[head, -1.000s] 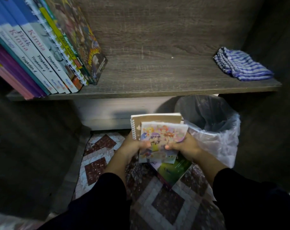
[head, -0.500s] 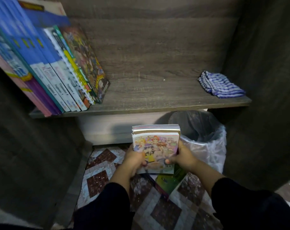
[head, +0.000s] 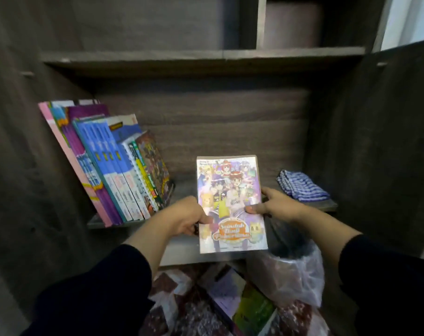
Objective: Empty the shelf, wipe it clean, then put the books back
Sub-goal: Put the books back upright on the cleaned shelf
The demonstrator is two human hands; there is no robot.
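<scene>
Both hands gripping comic book (head: 230, 202) before shelf (head: 206, 187), leaning books (head: 114, 170) left, striped cloth (head: 302, 187) right

Both arms reach forward, left hand (head: 186, 218) and right hand (head: 274, 204) each closed in a grip.

At centre frame the comic (head: 230, 204) has a pale lilac cover crowded with cartoon figures in red, yellow, purple and white, and an orange title badge near its lower edge. At left, the row of books (head: 109, 170) runs pink, purple, then blue with white lower spines, ending in a dark, busy multicoloured cover. The cloth (head: 302, 187) at right is blue with white stripes. The shelf (head: 206, 141) is dark grey-brown woodgrain. The sleeves (head: 97, 294) are black. At the bottom, the floor (head: 194, 318) shows maroon and white tile patterning; a green booklet (head: 254, 309) lies there beside the translucent whitish bag (head: 291, 280).
</scene>
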